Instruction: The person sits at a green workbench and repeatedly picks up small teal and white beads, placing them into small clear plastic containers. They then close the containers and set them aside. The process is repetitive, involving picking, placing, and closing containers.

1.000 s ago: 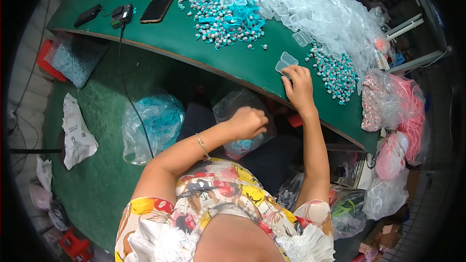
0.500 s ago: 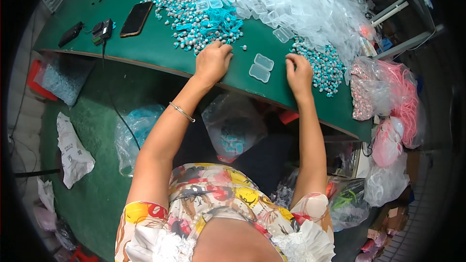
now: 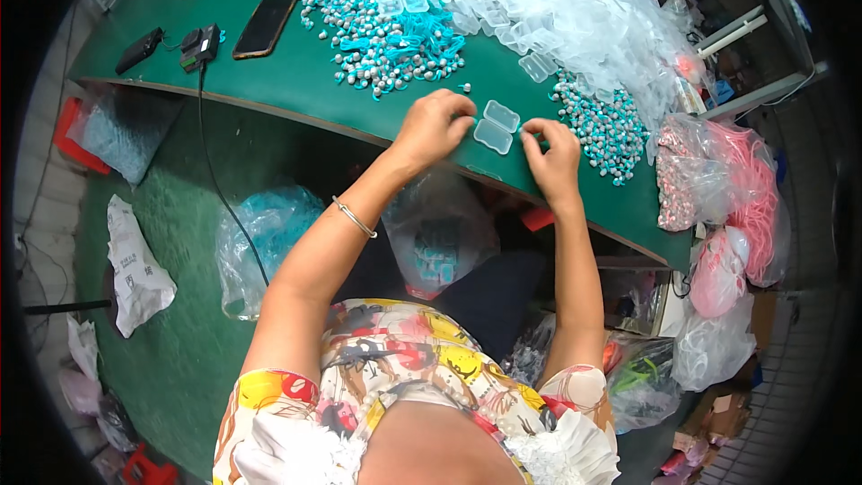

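Observation:
A small clear plastic box lies with its lid flipped back on the green table between my hands. My left hand is just left of it, its fingers curled together; what they hold, if anything, is hidden. On the box's right side my right hand pinches thumb and fingers together close to its edge, and what is in the pinch is too small to make out. A large pile of small grey-and-teal pieces with teal cords spreads beyond my left hand. A smaller pile of grey-and-teal pieces is beside my right hand.
A big heap of clear plastic boxes covers the far side. Left on the table are a phone and a black device with a cable. Bags of pink cords hang by the right edge.
My left hand has moved right and nearer, away from the large pile to the box. My right hand has shifted slightly nearer, beside the box. The view has shifted a little.

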`<state>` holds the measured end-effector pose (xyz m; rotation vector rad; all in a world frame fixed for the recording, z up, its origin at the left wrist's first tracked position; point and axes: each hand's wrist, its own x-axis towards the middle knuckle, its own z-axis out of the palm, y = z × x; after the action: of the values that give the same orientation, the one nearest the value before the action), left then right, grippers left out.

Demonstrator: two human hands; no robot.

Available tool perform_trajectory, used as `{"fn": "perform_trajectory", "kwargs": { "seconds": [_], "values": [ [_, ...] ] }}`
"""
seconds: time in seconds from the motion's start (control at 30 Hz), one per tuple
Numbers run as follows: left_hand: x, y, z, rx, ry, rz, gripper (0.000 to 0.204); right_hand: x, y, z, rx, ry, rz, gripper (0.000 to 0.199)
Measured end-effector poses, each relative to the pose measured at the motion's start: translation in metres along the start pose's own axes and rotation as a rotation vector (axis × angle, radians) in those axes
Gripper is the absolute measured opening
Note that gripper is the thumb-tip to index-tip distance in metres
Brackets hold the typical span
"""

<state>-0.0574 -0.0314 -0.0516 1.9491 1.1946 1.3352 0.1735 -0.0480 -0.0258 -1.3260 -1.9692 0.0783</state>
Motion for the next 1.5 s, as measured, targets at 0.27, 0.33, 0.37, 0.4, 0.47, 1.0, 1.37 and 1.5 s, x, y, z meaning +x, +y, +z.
{"fn": "perform_trajectory", "kwargs": {
  "seconds": [0.27,0.33,0.37,0.4,0.47,1.0,1.37,1.5],
  "values": [
    [0.005,0.012,0.022,0.18,-0.127,0.053,0.01,-0.005,-0.028,0.01,-0.23,-0.059,-0.275,0.011],
    [0.004,0.011,0.022,0.235,-0.131,0.059,0.011,-0.004,-0.028,0.012,-0.254,-0.086,-0.31,0.01],
    [0.003,0.011,0.021,0.252,-0.134,0.061,0.012,-0.004,-0.028,0.011,-0.244,-0.094,-0.324,0.009],
    [0.002,0.011,0.02,0.27,-0.136,0.061,0.013,-0.004,-0.029,0.009,-0.234,-0.103,-0.337,0.009],
    [-0.002,0.012,0.016,0.29,-0.162,0.062,0.022,-0.005,-0.033,0.007,-0.217,-0.118,-0.347,0.008],
    [-0.016,0.012,-0.017,0.354,-0.243,0.135,0.046,0.077,0.001,0.05,-0.026,-0.092,-0.212,0.018],
    [-0.022,0.0,-0.023,0.259,-0.191,0.145,0.048,0.138,0.003,0.114,-0.273,-0.087,-0.444,0.03],
    [-0.023,0.0,-0.02,0.279,-0.164,0.147,0.047,0.136,0.011,0.116,-0.276,-0.061,-0.518,0.026]
  ]
}}
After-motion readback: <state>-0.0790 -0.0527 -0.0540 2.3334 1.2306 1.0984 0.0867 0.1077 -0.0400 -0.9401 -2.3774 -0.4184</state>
